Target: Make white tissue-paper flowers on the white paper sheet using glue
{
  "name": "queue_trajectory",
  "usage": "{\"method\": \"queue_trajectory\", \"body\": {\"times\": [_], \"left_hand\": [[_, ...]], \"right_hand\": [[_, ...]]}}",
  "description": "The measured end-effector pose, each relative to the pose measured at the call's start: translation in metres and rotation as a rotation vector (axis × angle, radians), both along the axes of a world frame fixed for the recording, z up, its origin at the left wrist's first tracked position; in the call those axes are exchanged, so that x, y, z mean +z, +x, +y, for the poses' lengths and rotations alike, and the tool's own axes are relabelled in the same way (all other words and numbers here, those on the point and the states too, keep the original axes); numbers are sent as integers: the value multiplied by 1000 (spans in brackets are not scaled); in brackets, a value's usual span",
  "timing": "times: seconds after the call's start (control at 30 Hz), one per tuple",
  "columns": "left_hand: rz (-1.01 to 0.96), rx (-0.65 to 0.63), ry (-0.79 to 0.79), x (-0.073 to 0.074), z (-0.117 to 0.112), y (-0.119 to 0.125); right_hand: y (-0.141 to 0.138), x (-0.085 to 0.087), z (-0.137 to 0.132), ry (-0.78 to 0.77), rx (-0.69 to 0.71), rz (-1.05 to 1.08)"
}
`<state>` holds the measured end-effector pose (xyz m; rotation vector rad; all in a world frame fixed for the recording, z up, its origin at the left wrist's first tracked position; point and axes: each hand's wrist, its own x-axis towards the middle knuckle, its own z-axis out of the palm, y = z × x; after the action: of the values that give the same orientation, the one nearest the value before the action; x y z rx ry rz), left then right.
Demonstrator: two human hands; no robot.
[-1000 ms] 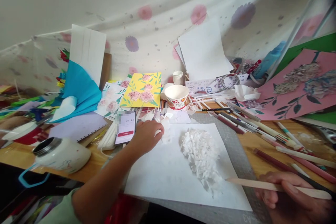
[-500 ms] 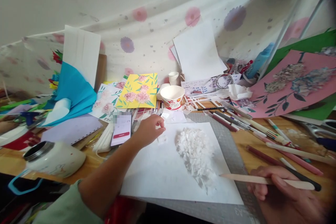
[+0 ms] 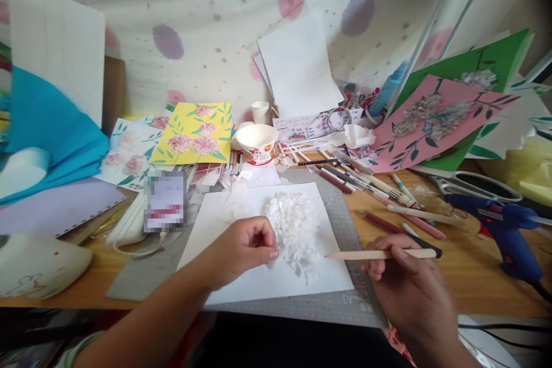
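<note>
A white sheet of paper (image 3: pixel 224 213) lies on a grey cutting mat (image 3: pixel 142 270). On the sheet sits a mound of crumpled white tissue paper (image 3: pixel 293 221). My left hand (image 3: pixel 244 247) rests on the sheet just left of the mound, fingers curled in a pinch; what they hold is too small to name. My right hand (image 3: pixel 409 293) is closed on a flat wooden stick (image 3: pixel 371 254), whose tip points left at the mound's lower right edge.
A paper cup (image 3: pixel 257 144), flower cards (image 3: pixel 192 133) and a phone (image 3: pixel 165 209) lie behind the sheet. Pens and pencils (image 3: pixel 366 184) are scattered to the right, with a blue glue gun (image 3: pixel 502 224) and scissors (image 3: pixel 470 184). A white flask (image 3: pixel 38 264) lies at left.
My left hand has pulled back from the far side of the sheet to beside the tissue mound. My right hand has brought the stick in closer. The view shifted right and down.
</note>
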<state>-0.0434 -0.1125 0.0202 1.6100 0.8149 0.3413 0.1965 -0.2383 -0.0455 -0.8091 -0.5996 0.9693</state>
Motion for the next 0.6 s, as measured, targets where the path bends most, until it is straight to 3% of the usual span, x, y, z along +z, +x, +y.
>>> {"method": "queue_trajectory", "body": {"times": [0.07, 0.17, 0.3, 0.43, 0.6], "left_hand": [[-1, -5, -33, -4, -4, 3], [67, 16, 41, -11, -6, 4], [248, 50, 313, -8, -8, -1], [404, -15, 526, -2, -19, 0], [532, -23, 706, -15, -32, 8]], "right_hand": [[0, 0, 0, 2, 1, -2], [-1, 1, -1, -1, -5, 4], [-2, 2, -2, -4, -1, 7], [-2, 4, -2, -2, 3, 0], [-8, 9, -2, 13, -21, -2]]}}
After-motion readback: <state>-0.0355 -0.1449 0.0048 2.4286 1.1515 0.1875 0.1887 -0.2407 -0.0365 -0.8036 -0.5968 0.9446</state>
